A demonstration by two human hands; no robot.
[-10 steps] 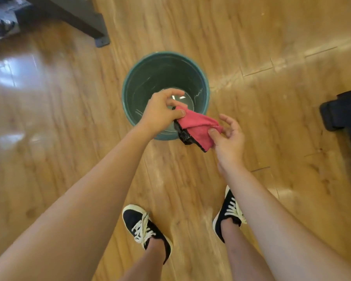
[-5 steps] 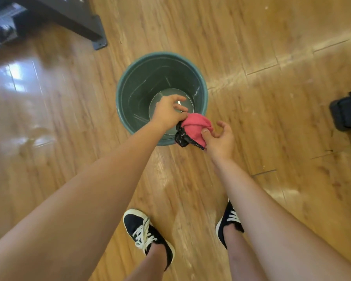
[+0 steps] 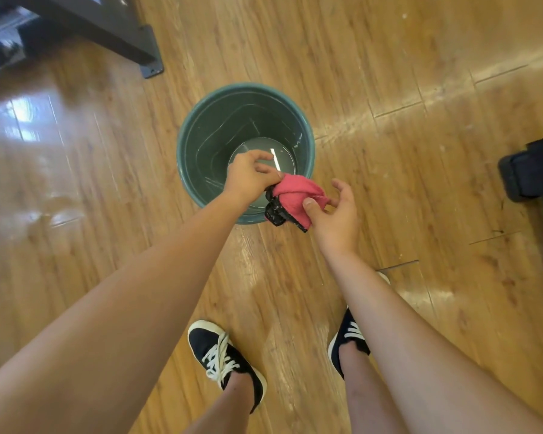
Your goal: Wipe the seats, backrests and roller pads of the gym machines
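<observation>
While the fingers of the left hand point(image 3: 248, 177) curl tight round one end of the pink cloth point(image 3: 295, 194), the right hand point(image 3: 337, 216) pinches the other end between thumb and forefinger, its other fingers spread loose and apart. The cloth is bunched and twisted between the two hands, hanging in the air just over the near rim of the green bucket point(image 3: 201, 136), which stands on the wooden floor point(image 3: 389, 73) and seems to hold a little water. Both arms reach forward and down, wrists close together, the left one over the bucket's mouth.

This looks like wringing out the cloth, a step of preparation. No seat, backrest or roller pad is in view, only a dark machine frame point(image 3: 107, 29) at the floor's far left corner and another dark base point(image 3: 533, 170) at its right edge, so the wiping seems to lie ahead.
</observation>
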